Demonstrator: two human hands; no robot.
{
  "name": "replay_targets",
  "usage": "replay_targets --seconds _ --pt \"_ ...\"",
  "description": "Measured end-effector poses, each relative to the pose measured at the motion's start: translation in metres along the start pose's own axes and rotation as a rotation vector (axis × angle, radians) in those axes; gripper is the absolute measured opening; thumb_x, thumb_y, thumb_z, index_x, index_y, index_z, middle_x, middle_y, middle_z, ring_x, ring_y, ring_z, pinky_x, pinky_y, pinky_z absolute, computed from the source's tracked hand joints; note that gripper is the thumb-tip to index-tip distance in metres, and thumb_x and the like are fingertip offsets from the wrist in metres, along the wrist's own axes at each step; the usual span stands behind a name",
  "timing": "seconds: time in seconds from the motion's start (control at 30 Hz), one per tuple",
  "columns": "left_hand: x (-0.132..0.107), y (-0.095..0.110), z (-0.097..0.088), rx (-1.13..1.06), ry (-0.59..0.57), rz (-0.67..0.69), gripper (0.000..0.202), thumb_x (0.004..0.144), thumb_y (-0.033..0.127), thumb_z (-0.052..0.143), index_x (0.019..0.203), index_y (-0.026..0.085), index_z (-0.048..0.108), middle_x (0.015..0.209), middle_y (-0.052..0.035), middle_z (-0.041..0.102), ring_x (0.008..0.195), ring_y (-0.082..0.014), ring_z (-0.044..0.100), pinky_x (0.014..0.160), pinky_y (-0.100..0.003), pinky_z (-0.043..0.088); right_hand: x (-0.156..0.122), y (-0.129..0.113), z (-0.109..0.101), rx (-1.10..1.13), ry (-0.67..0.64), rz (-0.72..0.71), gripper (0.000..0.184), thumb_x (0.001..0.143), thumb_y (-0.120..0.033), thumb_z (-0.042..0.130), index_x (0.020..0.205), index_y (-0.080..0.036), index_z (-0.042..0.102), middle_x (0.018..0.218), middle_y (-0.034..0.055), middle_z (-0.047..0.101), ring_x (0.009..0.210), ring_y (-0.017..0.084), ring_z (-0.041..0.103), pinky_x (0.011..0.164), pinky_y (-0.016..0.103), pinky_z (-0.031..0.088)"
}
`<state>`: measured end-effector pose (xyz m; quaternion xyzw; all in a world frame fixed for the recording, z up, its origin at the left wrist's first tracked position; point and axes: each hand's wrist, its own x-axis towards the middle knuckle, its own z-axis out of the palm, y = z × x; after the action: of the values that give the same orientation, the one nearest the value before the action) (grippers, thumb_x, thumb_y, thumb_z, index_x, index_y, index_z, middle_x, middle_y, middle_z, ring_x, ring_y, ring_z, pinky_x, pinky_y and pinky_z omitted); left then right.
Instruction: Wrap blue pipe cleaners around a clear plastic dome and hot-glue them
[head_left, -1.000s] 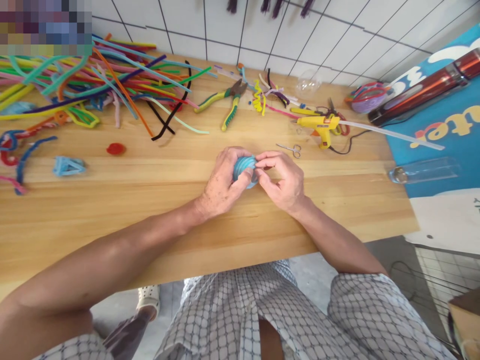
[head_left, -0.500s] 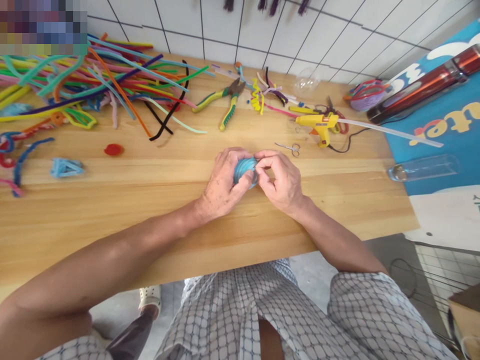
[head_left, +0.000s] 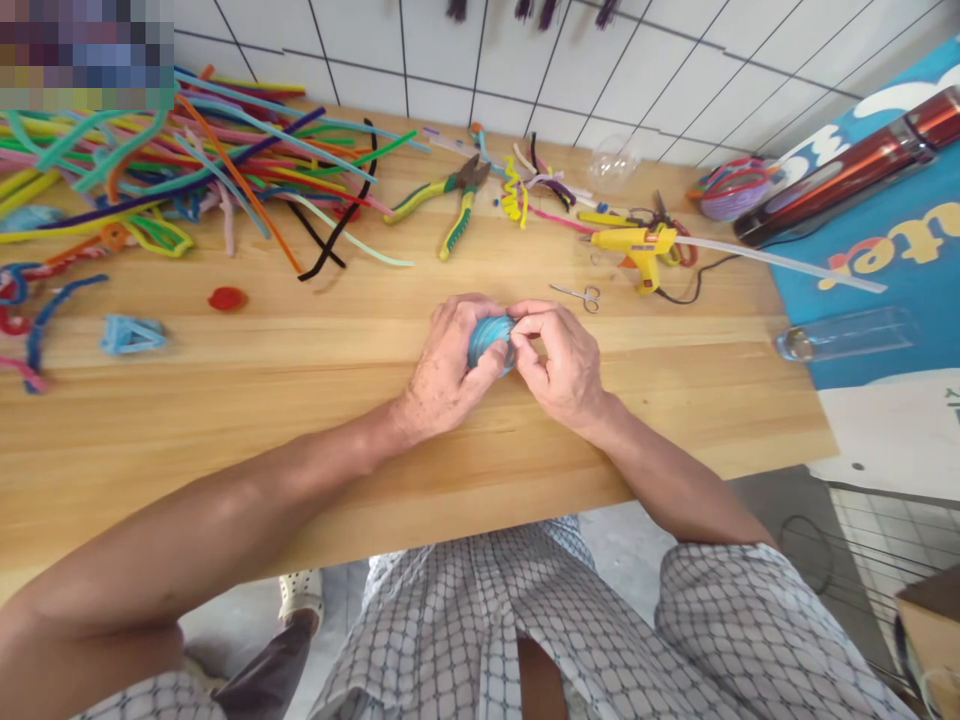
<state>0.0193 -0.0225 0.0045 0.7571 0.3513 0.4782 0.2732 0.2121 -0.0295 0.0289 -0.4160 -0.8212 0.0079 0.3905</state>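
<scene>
A round, light-blue ball of wound strands (head_left: 489,341) is held just above or on the wooden table, between my two hands. My left hand (head_left: 451,362) is closed around its left side, with the thumb across the front and the fingers over the top. At the ball's right edge, my right hand (head_left: 561,358) is pinched, thumb against forefinger. Whatever lies between those fingertips is too small to make out. Beyond the right hand lie small scissors (head_left: 579,296).
Pipe cleaners (head_left: 247,150) are heaped at the back left. Open pliers (head_left: 448,205), a yellow glue gun (head_left: 637,250) and a clear tube (head_left: 847,337) lie farther out. A red cap (head_left: 227,299) and a blue triangular piece (head_left: 133,336) rest on the left. A red flask (head_left: 855,165) lies right.
My right hand has shifted very slightly at the ball's edge. The ball and my left hand are practically where they were.
</scene>
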Motion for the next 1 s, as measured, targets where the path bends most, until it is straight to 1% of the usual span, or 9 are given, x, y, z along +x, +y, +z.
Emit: replay_targets --seconds 0.17,0.3,0.43,0.63,0.8,1.0 --pt "0.0 0.0003 0.0001 -0.009 0.001 -0.003 0.026 0.11 0.045 0.052 0.131 0.03 0.054 0.127 -0.0123 0.068 0.123 -0.0291 0.063 0.109 -0.058 0.052 -0.001 -0.001 0.0004 0.052 -0.001 0.027 0.013 0.101 -0.015 0.055 0.105 -0.026 0.062 0.118 0.009 0.078 0.109 0.025 0.076 0.096 0.044 0.063" --pt "0.0007 0.0009 -0.0005 -0.023 0.009 0.001 0.026 0.11 0.042 0.053 0.13 0.026 0.055 0.126 -0.0121 0.068 0.121 -0.0284 0.063 0.109 -0.054 0.052 0.0004 -0.0012 -0.0012 0.093 0.013 0.045 0.01 0.102 -0.018 0.058 0.108 -0.025 0.062 0.116 0.0093 0.078 0.106 0.024 0.077 0.093 0.043 0.064" --pt "0.0012 0.0011 -0.0019 -0.018 0.009 0.001 0.026 0.11 0.04 0.053 0.13 0.024 0.055 0.127 -0.0125 0.067 0.121 -0.0277 0.063 0.109 -0.051 0.052 0.0018 0.0003 -0.0042 0.106 0.023 0.053 0.014 0.101 -0.02 0.059 0.113 -0.026 0.063 0.118 0.0095 0.077 0.109 0.025 0.076 0.093 0.045 0.065" --pt "0.0009 0.0002 -0.0029 0.019 -0.021 -0.016 0.027 0.109 0.039 0.053 0.131 0.024 0.054 0.129 -0.0124 0.067 0.124 -0.0272 0.063 0.11 -0.05 0.053 0.0021 0.0018 -0.0066 0.059 0.015 -0.001 0.019 0.098 -0.018 0.061 0.114 -0.028 0.066 0.118 0.0079 0.077 0.109 0.027 0.076 0.097 0.049 0.064" --pt "0.0006 -0.0007 -0.0025 0.002 -0.014 -0.017 0.026 0.109 0.039 0.053 0.131 0.026 0.054 0.129 -0.0128 0.068 0.124 -0.0283 0.063 0.11 -0.053 0.052 0.0021 0.0013 -0.0057 0.017 0.006 -0.039 0.02 0.097 -0.016 0.061 0.112 -0.028 0.067 0.114 0.0075 0.078 0.107 0.026 0.076 0.092 0.046 0.065" --pt "0.0 -0.001 -0.0022 0.002 -0.001 -0.012 0.027 0.109 0.039 0.053 0.132 0.024 0.054 0.129 -0.012 0.067 0.123 -0.0271 0.063 0.11 -0.051 0.052 0.0023 -0.0003 -0.0044 0.028 0.042 -0.056 0.02 0.096 -0.015 0.063 0.112 -0.027 0.067 0.111 0.0076 0.078 0.103 0.026 0.077 0.09 0.045 0.066"
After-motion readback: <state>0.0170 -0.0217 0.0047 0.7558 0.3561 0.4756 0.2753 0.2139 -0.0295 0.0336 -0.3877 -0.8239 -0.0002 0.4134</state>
